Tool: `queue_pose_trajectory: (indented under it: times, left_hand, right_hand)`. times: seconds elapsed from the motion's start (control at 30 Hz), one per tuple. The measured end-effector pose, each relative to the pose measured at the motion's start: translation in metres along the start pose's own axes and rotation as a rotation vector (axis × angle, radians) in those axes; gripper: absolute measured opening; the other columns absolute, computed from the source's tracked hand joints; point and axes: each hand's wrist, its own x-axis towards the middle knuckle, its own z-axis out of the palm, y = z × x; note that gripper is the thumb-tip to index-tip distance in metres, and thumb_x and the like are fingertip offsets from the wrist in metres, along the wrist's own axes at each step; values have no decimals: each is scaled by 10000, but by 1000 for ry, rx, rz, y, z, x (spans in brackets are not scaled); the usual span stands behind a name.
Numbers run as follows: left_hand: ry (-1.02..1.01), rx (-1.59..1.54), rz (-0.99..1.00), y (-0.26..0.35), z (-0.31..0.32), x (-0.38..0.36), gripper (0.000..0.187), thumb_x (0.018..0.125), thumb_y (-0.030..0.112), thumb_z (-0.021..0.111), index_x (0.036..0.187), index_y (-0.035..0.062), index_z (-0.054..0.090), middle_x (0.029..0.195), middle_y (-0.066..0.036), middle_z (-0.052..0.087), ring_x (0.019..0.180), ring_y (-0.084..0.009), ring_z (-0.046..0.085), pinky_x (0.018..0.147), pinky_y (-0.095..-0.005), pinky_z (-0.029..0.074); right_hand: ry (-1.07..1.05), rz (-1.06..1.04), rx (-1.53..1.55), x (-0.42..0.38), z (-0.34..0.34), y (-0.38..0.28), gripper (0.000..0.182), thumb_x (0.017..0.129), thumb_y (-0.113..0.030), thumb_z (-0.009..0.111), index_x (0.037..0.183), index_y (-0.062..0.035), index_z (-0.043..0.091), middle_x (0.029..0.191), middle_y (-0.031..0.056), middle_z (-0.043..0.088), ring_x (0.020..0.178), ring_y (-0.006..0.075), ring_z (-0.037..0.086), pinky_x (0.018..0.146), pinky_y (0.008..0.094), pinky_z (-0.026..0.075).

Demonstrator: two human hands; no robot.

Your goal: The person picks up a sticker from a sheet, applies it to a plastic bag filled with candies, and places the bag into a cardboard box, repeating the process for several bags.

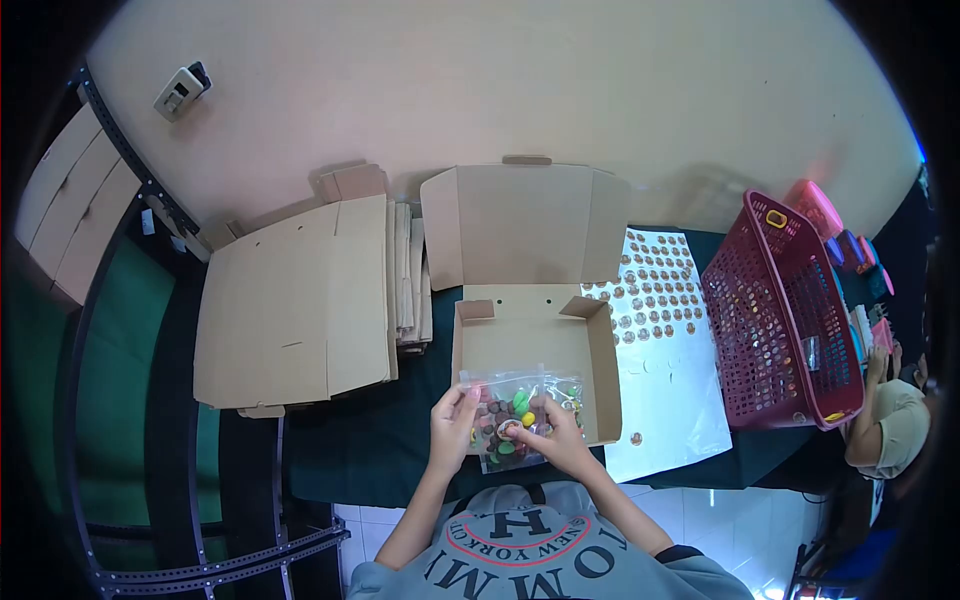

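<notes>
A clear plastic bag [492, 412] filled with small colourful pieces, brown, green, yellow and red, is held in front of my body. My left hand [455, 430] pinches its left edge. Fingers of my right hand [560, 440] close on its right side, the thumb by a small round sticker [508, 429] on the bag's front. Behind the bag stands an open cardboard box [520, 335], its lid raised towards the wall. What looks like a second clear bag [566, 388] shows past my right hand, partly hidden.
Flattened cardboard boxes [300, 310] are stacked at left. A white sheet [668, 385] with rows of round stickers lies right of the box, beside a maroon plastic basket [745, 345]. Another person [895, 420] sits at the far right. Metal shelving [200, 480] stands at left.
</notes>
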Motion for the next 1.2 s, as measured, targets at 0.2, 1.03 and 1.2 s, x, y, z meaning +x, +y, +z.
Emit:
queue_pose_trajectory:
  times: [0.2, 1.03, 1.2]
  left_hand:
    - [-75, -78, 87, -7, 8, -3, 387, 854, 149, 525, 1183, -9, 394, 1072, -104, 512, 981, -147, 512, 847, -285, 416]
    - [-296, -117, -166, -10, 3, -14, 547, 824, 46, 530, 1283, 26, 234, 1180, -156, 447, 1064, -186, 470, 892, -294, 389]
    - [-314, -125, -210, -8, -2, -13, 556, 810, 91, 565, 1276, 31, 267, 1167, -150, 461, 1063, -187, 473, 888, -298, 391]
  right_hand:
    - [-40, 178, 371, -1, 2, 5, 301, 748, -197, 676, 916, -17, 504, 766, 9, 551, 672, 44, 505, 576, 185, 408]
    - [-112, 253, 564, -2, 0, 1, 284, 791, -132, 622, 994, -10, 466, 884, 30, 553, 758, 67, 543, 595, 196, 468]
    - [-129, 270, 569, -2, 1, -5, 287, 798, -143, 613, 1001, -7, 463, 881, 31, 552, 760, 65, 545, 572, 194, 487]
